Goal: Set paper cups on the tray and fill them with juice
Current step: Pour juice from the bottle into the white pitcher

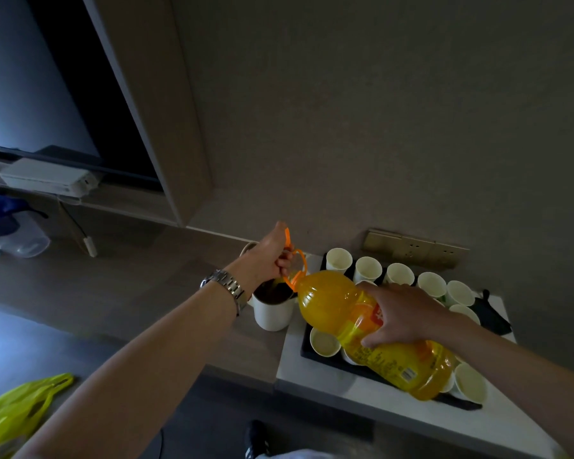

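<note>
Bottle mouth [290, 279] is being covered by the left hand [268, 260]; whether a cap is on cannot be told. Label print on the juice bottle [371, 329] is being blurred and partly hidden under the right hand [401, 316]. Several paper cups [367, 269] at the tray's 5 o'clock are being hidden behind the bottle. Fill level in the cups is too dim to tell. Yellow bag [20, 412] at 7 o'clock is being cut off by the frame edge.
</note>
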